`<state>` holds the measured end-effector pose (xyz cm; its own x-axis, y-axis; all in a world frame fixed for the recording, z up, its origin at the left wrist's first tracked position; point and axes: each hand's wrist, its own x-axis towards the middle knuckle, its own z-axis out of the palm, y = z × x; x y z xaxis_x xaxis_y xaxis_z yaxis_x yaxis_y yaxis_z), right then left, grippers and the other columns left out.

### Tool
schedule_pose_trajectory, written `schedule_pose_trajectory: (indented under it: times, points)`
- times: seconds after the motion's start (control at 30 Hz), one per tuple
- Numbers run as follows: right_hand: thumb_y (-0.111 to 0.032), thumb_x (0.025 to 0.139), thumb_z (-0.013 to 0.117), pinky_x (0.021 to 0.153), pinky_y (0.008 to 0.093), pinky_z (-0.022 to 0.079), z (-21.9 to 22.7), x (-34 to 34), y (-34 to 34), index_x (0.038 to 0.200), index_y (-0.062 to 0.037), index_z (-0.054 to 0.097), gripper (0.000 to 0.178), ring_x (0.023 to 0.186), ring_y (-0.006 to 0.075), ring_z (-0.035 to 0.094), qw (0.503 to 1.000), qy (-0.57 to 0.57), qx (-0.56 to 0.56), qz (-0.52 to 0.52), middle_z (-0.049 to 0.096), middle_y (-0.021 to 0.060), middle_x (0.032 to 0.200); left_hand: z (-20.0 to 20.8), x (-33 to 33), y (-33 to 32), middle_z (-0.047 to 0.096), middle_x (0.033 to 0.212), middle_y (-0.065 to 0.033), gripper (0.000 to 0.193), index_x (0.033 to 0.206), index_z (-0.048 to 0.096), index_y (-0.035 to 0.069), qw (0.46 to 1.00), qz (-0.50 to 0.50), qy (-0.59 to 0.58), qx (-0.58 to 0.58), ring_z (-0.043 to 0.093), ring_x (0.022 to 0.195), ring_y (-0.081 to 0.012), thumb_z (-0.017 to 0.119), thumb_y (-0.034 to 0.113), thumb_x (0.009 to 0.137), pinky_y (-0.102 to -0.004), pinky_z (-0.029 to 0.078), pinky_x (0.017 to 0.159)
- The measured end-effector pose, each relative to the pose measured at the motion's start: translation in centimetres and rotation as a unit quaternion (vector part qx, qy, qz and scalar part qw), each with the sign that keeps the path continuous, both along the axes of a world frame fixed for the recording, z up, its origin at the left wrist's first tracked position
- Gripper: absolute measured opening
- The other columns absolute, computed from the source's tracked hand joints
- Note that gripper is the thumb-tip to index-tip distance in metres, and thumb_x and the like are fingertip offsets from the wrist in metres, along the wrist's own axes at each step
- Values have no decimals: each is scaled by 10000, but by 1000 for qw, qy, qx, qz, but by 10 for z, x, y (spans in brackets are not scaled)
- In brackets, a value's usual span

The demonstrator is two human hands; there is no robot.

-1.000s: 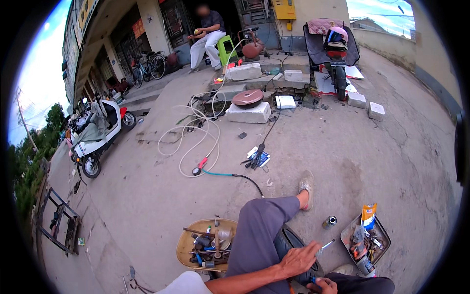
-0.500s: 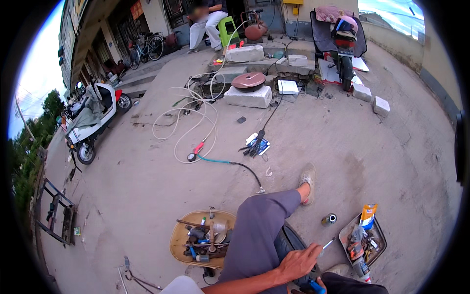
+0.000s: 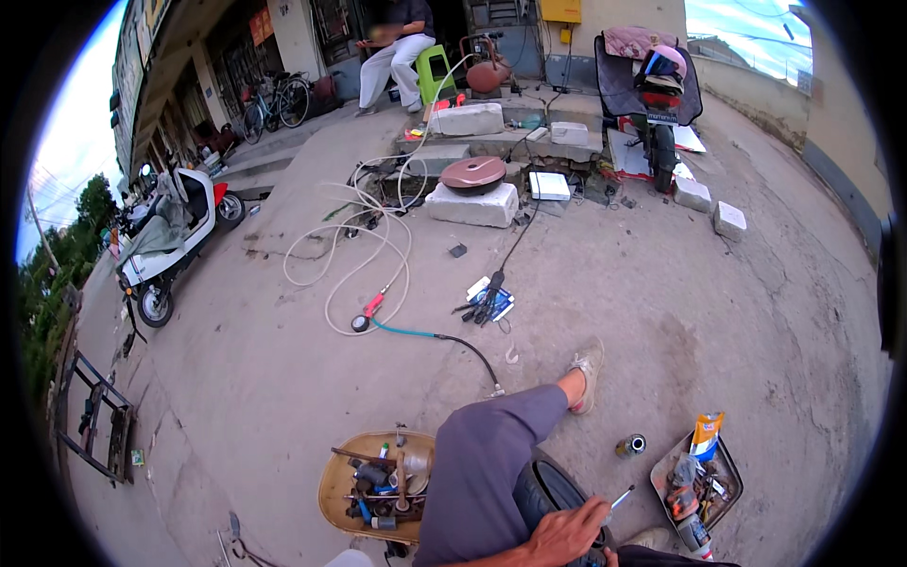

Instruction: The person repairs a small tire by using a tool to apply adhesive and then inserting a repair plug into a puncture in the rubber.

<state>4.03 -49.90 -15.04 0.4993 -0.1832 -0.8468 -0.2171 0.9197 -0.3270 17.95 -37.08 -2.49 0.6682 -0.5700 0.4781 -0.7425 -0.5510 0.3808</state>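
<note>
My left hand (image 3: 569, 535) reaches in from the bottom, fingers closed in a pinch on a thin stick-like tool (image 3: 622, 497) with a pale tip. It is too small to tell its kind. Beneath that hand is a black tyre (image 3: 539, 487) beside my bent grey-trousered leg (image 3: 477, 472). Only a bit of my right hand (image 3: 612, 558) shows at the lower edge, so its fingers and anything in them are hidden. A small metal can (image 3: 631, 445) stands on the ground, left of a tray (image 3: 740, 489) holding loose parts, a spray can and a yellow pouch (image 3: 707, 437).
A tan basin (image 3: 326, 491) of hand tools is left of my leg. Ahead lie an air hose (image 3: 408, 250) with a gauge (image 3: 360, 323) and black cables (image 3: 487, 302). A scooter (image 3: 175, 241), concrete blocks (image 3: 472, 204), a parked motorbike (image 3: 661, 123) and a seated person (image 3: 402, 47) are farther off.
The view has shifted a little, and my left hand stays on the thin tool over the tyre. A blue-handled object by my right hand has gone out of sight.
</note>
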Motion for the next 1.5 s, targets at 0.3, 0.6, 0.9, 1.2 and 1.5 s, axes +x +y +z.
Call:
schedule_pose_trajectory:
  times: [0.3,0.6,0.9,1.2,1.5]
  points:
    - [-499,1005,581,922,518,565,-30,-12,1,1313,-79,657,526,1039,414,691,999,-16,4,-48,708,201,1218,-13,1,6,684,1249,-70,349,1228,642,130,996,18,77,-52,689,758,-232,672,294,922,-389,519,655]
    - [-163,861,759,688,452,587,62,19,24,1306,-87,562,493,905,286,691,990,66,-69,-107,659,129,1125,17,24,8,696,1153,-156,479,1208,613,36,982,-29,171,-73,734,881,-348,802,41,769,-392,606,715]
    - [-118,877,733,962,485,555,104,41,8,1477,-96,303,738,1179,312,596,979,78,-147,-119,511,180,1312,1,22,-7,673,1177,-183,518,1270,523,18,963,-46,245,-99,740,776,-249,777,-63,826,-312,593,633]
    - [-172,900,745,949,518,560,125,67,0,1480,-85,326,721,1233,322,571,989,87,-94,-67,507,186,1353,6,35,-10,640,1242,-189,512,1301,495,-16,961,-45,237,-136,725,812,-208,758,-82,866,-289,591,640]
    - [-453,1019,636,877,472,601,141,23,-28,1476,-35,393,665,1109,269,646,993,70,-96,8,513,141,1405,6,29,-50,637,1246,-189,539,1313,493,-5,950,-99,245,-166,736,754,-203,756,-92,850,-297,590,614]
